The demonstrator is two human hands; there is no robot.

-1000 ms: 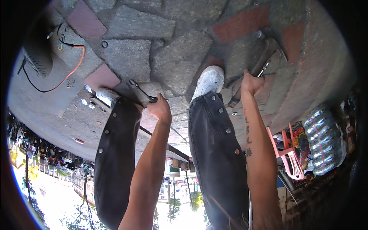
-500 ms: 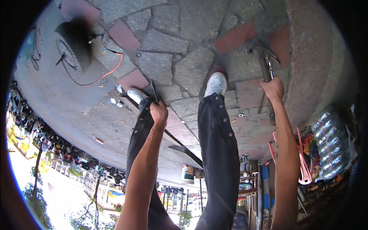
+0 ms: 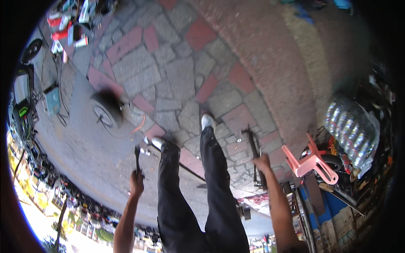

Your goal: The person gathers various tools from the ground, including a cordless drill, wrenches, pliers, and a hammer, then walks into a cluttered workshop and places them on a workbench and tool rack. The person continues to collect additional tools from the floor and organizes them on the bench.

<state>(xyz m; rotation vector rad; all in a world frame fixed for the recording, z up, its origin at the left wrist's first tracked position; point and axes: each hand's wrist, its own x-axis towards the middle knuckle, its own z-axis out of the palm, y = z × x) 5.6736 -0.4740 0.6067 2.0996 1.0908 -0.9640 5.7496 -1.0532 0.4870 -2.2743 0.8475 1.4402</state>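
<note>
My left hand (image 3: 136, 184) is closed round a slim dark metal tool (image 3: 137, 158) that points away from me; its exact kind is too blurred to tell. On the other side, my right hand (image 3: 262, 163) grips a hammer (image 3: 252, 142), head outward. Beside the hammer's handle, the same hand holds other slim tools, which I cannot make out. Both hands are above the paving, one on either side of my legs. Ahead on the left stands a wheel (image 3: 105, 113) with a black tyre, and an orange cable (image 3: 139, 126) lies next to it.
A long dark bar (image 3: 190, 169) lies on the ground between my legs. At right are a pink plastic chair (image 3: 310, 162) and a plastic-wrapped bundle (image 3: 352, 130). A teal box (image 3: 52, 101) stands at far left, with a parked vehicle (image 3: 23, 101) beyond it.
The view has swung, showing more ground ahead and the vehicle at left. My left hand with its tool has moved outward to the left, away from my leg. The right hand still holds the hammer.
</note>
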